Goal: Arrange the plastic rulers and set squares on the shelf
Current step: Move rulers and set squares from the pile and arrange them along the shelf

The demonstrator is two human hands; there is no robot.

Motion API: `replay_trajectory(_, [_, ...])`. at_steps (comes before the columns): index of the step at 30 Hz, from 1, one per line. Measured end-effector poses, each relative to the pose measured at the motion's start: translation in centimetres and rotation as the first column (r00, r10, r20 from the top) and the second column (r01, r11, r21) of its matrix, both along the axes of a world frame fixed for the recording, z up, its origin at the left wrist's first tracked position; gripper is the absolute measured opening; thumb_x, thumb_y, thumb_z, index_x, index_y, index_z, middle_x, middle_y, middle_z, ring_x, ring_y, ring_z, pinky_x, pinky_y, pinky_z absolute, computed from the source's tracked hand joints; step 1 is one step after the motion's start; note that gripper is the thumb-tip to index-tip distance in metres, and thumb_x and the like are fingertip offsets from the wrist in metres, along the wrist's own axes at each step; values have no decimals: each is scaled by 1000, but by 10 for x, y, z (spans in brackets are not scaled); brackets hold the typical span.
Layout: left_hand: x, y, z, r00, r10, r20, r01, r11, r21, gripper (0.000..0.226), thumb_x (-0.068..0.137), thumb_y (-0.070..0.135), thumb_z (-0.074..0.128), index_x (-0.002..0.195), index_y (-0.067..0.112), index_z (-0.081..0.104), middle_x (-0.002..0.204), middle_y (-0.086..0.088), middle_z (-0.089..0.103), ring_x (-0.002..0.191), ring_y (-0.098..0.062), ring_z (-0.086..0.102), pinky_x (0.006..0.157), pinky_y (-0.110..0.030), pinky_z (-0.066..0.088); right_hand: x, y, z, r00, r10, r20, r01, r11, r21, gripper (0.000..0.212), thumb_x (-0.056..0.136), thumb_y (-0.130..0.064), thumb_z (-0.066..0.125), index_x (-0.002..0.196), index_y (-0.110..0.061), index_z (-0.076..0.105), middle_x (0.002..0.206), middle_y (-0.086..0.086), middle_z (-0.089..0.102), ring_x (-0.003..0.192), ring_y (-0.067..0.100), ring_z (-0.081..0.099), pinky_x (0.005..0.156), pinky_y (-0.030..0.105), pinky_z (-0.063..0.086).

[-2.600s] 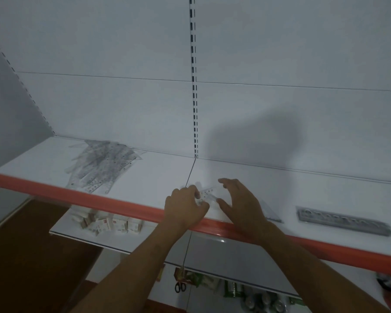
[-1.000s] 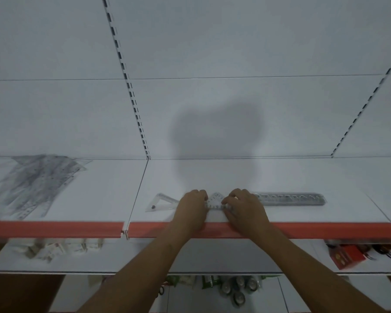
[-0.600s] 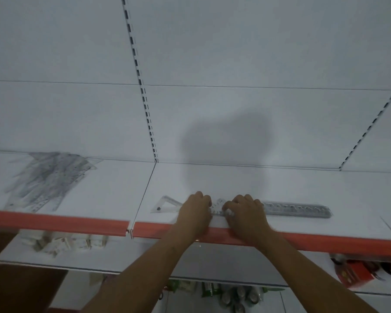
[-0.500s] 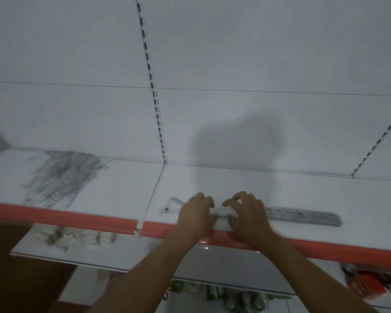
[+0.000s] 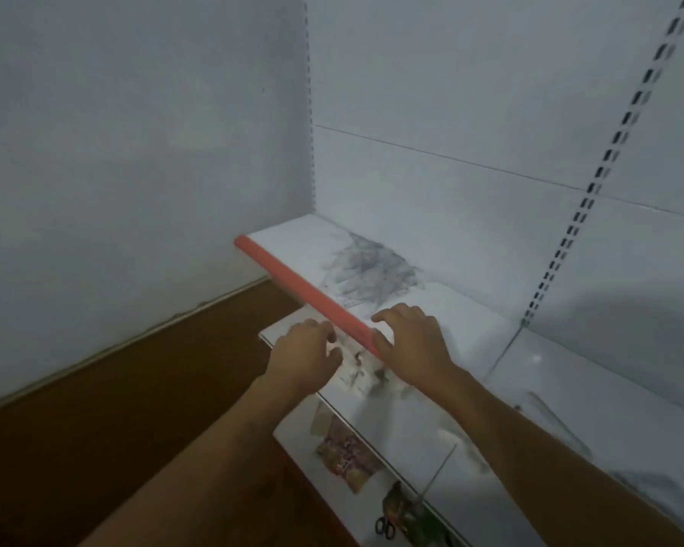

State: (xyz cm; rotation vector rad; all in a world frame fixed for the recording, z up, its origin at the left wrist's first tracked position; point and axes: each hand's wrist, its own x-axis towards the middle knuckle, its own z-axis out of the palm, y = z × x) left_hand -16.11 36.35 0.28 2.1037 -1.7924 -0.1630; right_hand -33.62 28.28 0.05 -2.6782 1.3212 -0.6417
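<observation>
Both hands, left hand [image 5: 307,359] and right hand [image 5: 409,341], loose and empty, near pile of rulers [image 5: 366,272] on shelf [image 5: 293,284].

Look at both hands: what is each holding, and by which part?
Nothing is held. The left hand hangs open in front of the shelf's orange edge; the right hand is open over the shelf, short of the pile of rulers.

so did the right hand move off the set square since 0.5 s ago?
Yes. The right hand has gone left along the orange shelf edge, now near the pile of rulers.
</observation>
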Motion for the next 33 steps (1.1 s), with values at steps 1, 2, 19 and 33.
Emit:
replay_trajectory(1, [21, 5, 4, 999, 33, 25, -34, 999, 17, 30, 89, 44, 52, 111, 24, 60, 110, 1, 59, 103, -19, 54, 85, -37, 50, 24, -2, 5, 998, 21, -55, -20, 1000, 20, 37, 95, -47, 42, 123, -26, 56, 124, -2, 57, 114, 21, 50, 93, 35, 35])
replay_trajectory(2, [41, 11, 7, 997, 65, 45, -66, 997, 26, 35, 89, 47, 51, 116, 25, 58, 115, 1, 58, 108, -20, 51, 88, -38, 49, 47, -3, 10, 996, 48, -78, -45, 999, 30, 43, 95, -51, 39, 127, -26, 54, 126, -1, 55, 115, 22, 50, 95, 36, 36])
replay_trajectory(19, [263, 35, 10, 941, 339, -18, -335, 934, 125, 61, 90, 53, 52, 142, 24, 38, 144, -4, 42, 133, -25, 37, 106, -50, 38, 313, -32, 5, 967, 235, -104, -229, 971, 63, 54, 94, -58, 36, 139, -29, 40, 145, -3, 44, 134, 21, 39, 112, 45, 30])
replay_trajectory(33, [334, -130, 15, 970, 238, 59, -244, 958, 148, 57, 92, 51, 48, 141, 25, 37, 144, -3, 43, 130, -23, 40, 106, -46, 36, 388, -182, -3, 981, 167, -101, -159, 983, 87, 50, 95, -53, 37, 138, -28, 41, 143, -2, 43, 130, 22, 41, 108, 40, 29])
